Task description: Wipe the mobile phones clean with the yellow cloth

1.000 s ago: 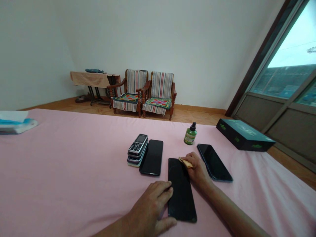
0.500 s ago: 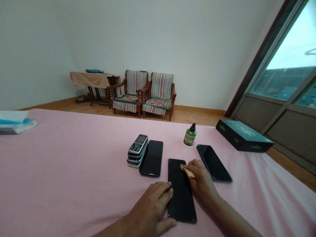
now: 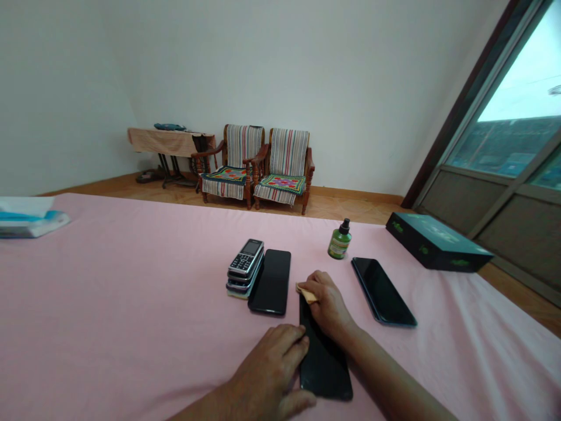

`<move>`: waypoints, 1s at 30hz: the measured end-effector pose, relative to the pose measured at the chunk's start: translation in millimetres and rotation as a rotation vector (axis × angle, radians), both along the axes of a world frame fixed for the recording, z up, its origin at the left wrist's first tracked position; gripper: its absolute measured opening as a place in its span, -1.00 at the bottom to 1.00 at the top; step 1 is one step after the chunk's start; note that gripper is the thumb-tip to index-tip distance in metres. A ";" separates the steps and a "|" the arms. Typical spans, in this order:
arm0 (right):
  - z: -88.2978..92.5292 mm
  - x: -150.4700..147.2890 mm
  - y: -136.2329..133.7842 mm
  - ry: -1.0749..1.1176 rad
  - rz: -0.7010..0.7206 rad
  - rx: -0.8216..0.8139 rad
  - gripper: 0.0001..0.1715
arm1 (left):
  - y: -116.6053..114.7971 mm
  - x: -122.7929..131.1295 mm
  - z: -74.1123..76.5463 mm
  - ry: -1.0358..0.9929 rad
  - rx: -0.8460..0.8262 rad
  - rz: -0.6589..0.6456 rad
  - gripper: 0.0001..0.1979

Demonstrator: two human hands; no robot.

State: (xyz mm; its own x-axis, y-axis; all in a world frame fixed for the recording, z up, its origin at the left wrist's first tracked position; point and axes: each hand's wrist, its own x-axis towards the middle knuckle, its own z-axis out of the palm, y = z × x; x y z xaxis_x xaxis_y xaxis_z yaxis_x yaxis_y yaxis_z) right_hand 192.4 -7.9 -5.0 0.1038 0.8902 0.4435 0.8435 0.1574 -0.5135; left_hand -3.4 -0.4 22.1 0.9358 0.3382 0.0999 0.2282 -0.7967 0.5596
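A black smartphone lies face up on the pink cloth in front of me. My left hand holds it at its left edge, fingers on the side and thumb by the lower end. In my right hand is a folded yellow cloth, pressed at the phone's top left corner. The hand and wrist cover the phone's upper right part. Just left of it lies a second black smartphone, beside a stack of phones with a silver keypad phone on top. A third smartphone lies to the right.
A green spray bottle with a black top stands beyond the phones. A dark box lies at the far right edge of the pink cloth. A white and blue packet is at the far left. Two chairs stand by the wall.
My right hand has moved left with the yellow cloth, from the phone's upper right side to its top left corner. My left hand stays in place on the phone.
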 end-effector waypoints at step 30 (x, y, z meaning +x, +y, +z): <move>7.1 4.8 -67.6 0.163 -0.055 -0.108 -0.66 | -1.9 -1.4 1.1 -0.023 0.020 0.018 -0.32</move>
